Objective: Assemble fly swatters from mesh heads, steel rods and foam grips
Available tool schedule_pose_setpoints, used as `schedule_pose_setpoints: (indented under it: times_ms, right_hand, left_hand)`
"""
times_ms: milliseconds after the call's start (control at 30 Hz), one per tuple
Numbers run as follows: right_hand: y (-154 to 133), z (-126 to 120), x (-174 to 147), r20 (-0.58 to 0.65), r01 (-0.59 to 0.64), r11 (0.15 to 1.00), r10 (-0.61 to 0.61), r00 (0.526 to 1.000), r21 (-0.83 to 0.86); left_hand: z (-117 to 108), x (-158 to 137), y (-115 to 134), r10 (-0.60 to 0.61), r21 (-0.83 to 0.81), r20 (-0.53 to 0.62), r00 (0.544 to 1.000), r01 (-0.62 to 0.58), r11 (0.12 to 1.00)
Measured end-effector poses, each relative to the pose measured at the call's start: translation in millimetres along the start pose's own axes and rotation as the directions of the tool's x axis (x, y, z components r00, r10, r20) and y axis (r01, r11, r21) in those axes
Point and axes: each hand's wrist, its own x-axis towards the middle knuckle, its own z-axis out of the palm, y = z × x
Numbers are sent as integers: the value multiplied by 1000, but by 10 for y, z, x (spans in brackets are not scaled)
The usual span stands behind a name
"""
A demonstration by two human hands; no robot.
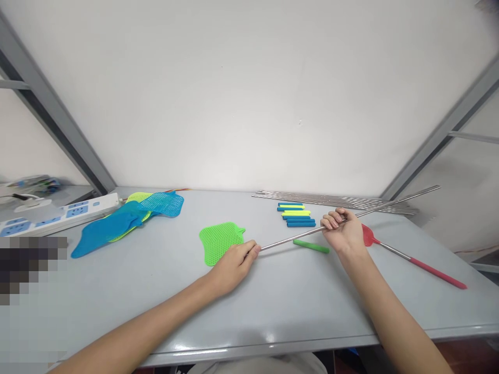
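Over the broad, smooth grey worktop (187, 306), the step in hand looks to be steadying one long, thin, silver metal rod (290, 239); the left grip (233, 262) is pinched closed about its left end, while the right grip (345, 234) has its fingers curled round it farther along, the rod slanting between the two and running on past the right grip; whether its tip is hidden inside the left grip I cannot tell; a next move would seem to call for firm, aligned holds, with the far end clear of the bundle of silver metal rods (331, 199) behind the right grip, which it crosses in view; well left of the left grip lie a heap of blue and yellow plastic mesh sheets (113, 226) and a white power strip with blue panels (62, 215); right of the right grip is a red fly swatter with a silver shaft (414, 261); a bright green perforated plastic sheet (220, 241) lies just beside the left grip, partly hidden by it; beyond the gap between the grips sit short blue and yellow tubes (296, 213); a single green tube (311, 245), just left of the right grip, could obstruct the rod if lowered.
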Motion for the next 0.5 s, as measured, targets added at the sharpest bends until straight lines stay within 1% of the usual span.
schedule_pose_setpoints:
  times_ms: [200, 367, 500]
  right_hand:
    - [-9, 8, -3, -2, -6, 1000, 6, 1000, -2]
    - [-17, 5, -1, -2, 3, 1000, -3, 1000, 15]
    - [-27, 3, -1, -5, 2, 1000, -2, 1000, 24]
  left_hand:
    - [-2, -1, -3, -1, -15, -3, 1000, 1, 1000]
    - [-8, -8, 10, -10, -26, 20, 1000, 11, 1000]
    - [-19, -14, 19, 5, -32, 37, 999, -3, 999]
